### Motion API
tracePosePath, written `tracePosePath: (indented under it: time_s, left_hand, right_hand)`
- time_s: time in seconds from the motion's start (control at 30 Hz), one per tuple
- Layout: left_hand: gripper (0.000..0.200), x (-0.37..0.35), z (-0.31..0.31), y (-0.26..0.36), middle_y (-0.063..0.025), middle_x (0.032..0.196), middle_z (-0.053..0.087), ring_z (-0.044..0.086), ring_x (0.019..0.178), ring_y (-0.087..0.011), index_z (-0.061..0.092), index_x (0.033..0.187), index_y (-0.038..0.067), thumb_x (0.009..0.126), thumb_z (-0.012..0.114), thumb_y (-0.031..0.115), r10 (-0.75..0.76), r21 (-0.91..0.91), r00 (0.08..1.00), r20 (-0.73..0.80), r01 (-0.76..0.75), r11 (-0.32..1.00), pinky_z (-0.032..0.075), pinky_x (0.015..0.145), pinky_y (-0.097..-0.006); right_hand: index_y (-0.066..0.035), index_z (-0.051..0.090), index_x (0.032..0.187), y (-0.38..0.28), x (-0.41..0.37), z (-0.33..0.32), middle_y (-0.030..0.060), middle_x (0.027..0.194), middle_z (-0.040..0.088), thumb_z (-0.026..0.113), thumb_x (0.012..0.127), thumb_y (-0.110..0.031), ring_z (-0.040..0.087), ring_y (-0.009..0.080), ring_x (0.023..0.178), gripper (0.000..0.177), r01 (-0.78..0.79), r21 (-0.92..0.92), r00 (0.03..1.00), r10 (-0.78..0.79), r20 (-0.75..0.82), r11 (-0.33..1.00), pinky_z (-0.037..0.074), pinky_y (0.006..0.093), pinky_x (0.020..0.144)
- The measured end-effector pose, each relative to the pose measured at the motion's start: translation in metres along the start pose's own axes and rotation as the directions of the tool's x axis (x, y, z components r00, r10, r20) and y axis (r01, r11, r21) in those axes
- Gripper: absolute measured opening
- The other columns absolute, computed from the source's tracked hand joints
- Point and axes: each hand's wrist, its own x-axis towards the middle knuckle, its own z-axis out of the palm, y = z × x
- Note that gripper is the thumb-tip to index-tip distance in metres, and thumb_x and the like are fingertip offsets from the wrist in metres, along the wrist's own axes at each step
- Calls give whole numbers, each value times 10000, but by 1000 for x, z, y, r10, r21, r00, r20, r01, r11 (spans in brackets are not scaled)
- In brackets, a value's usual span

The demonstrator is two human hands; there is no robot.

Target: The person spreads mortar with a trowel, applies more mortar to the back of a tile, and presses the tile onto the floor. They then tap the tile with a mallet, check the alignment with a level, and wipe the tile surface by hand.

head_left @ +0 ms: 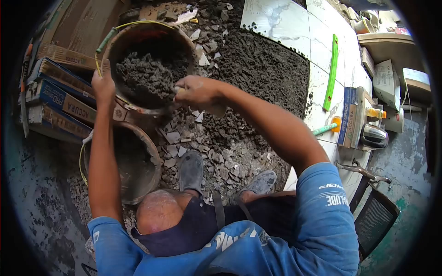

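A round rubber basket (120, 41) half full of dark grey mortar (146, 73) is tilted toward me. My left hand (103, 83) grips its near left rim. My right hand (198, 91) is closed on the wooden handle of a trowel; its blade (145, 109) lies along the basket's lower rim under the mortar. A second, empty basket (154, 156) sits below the first, by my knee.
Spread mortar bed (262, 64) and broken tile rubble (216, 156) cover the floor ahead. White laid tiles (317, 41) lie to the right with a green level (330, 71). Stacked boxes (60, 94) stand left. A tile box and tools (352, 117) sit at the right.
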Motion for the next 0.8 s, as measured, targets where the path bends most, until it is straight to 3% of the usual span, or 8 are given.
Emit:
tracePosePath:
  time_s: [0.1, 0.2, 0.3, 0.43, 0.5, 0.53, 0.67, 0.8]
  left_hand:
    - [660, 18, -13, -24, -29, 755, 515, 454, 697, -136, 573, 944, -59, 924, 514, 598, -27, -76, 999, 28, 29, 997, 421, 653, -306]
    - [693, 62, -41, -83, -55, 743, 527, 470, 680, -148, 588, 870, -47, 909, 489, 638, -61, 195, 996, 60, 49, 980, 423, 651, -329]
    - [797, 73, -66, -116, -141, 809, 607, 601, 868, -232, 626, 1088, -74, 852, 535, 681, -171, 401, 981, 93, 120, 908, 459, 799, -351]
    - [849, 26, -61, -34, -219, 1033, 610, 579, 1091, -303, 545, 1255, -72, 827, 587, 660, -256, 393, 967, 21, 227, 891, 435, 922, -370]
    - [800, -11, -36, 14, -236, 1242, 519, 512, 1186, -347, 495, 1312, -42, 831, 640, 581, 314, 652, 884, -346, -14, 758, 406, 987, -402]
    - [800, -29, -24, 34, -236, 1242, 519, 512, 1186, -347, 495, 1312, -42, 831, 640, 581, 320, 655, 884, -341, -20, 755, 406, 987, -402]
    - [541, -114, 22, 92, -170, 1257, 521, 503, 1189, -303, 505, 1300, -1, 879, 687, 287, 595, 424, 803, 46, -555, 716, 384, 1022, -391]
    - [458, -190, 56, 78, -156, 1274, 541, 527, 1187, -248, 509, 1277, -22, 902, 634, 211, 102, 93, 699, 707, -235, 967, 389, 1036, -362]
  right_hand:
    - [-60, 542, 835, -7, -49, -29, 34, 664, 538, 543, 905, -249, 531, 122, 545, 202, -51, -100, 998, 55, 37, 994, 444, 289, 454]
    - [-69, 505, 805, 7, -130, -50, 34, 663, 520, 513, 911, -278, 494, 127, 542, 235, -161, -223, 987, 153, -52, 962, 439, 298, 470]
    - [-49, 501, 789, 28, -214, -53, 64, 651, 502, 546, 888, -359, 482, 157, 564, 329, -258, -350, 965, 224, -137, 900, 424, 349, 510]
    - [1, 528, 880, 98, -273, -27, 209, 721, 589, 565, 868, -319, 594, 395, 697, 322, -318, -554, 937, 165, -309, 769, 471, 468, 664]
    - [-28, 523, 995, 143, -280, -8, 180, 869, 621, 563, 893, -333, 622, 375, 825, 324, -440, -650, 891, 209, -403, 619, 494, 462, 727]
    - [-37, 526, 1013, 175, -277, 0, 164, 883, 619, 562, 898, -325, 631, 347, 819, 312, -440, -693, 883, 135, -450, 571, 498, 449, 725]
    - [-58, 531, 1054, 208, -280, -4, 119, 901, 609, 573, 901, -305, 643, 282, 815, 294, -540, -662, 789, 41, -613, 520, 503, 415, 717]
    - [-109, 550, 1072, 207, -324, -33, 112, 902, 608, 545, 920, -374, 645, 290, 808, 305, -345, -819, 917, -22, -398, 458, 511, 432, 684]
